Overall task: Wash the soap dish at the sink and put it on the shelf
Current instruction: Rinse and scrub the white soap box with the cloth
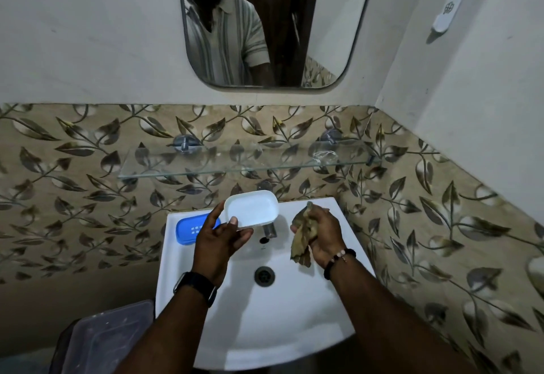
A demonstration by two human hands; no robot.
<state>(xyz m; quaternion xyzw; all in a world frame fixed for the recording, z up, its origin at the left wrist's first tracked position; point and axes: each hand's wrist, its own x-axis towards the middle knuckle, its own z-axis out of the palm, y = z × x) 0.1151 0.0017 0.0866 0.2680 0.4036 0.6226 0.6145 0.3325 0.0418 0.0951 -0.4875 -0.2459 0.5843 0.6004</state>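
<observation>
My left hand (219, 239) holds the white soap dish (252, 208) by its near edge, thumb on the rim, above the back of the white sink (250, 314). The dish is tilted so its hollow faces me, and it hides most of the tap (269, 230). My right hand (321, 233) grips a crumpled brown cloth (300, 245) over the right side of the basin. A blue perforated soap tray (192, 230) lies on the sink's left ledge. The glass shelf (235, 161) is fixed to the tiled wall above the sink.
The drain (264, 276) sits in the middle of the basin. A mirror (265, 26) hangs above the shelf. A clear plastic lidded container (109, 335) stands low at the left of the sink. A white holder (446, 17) is stuck on the right wall.
</observation>
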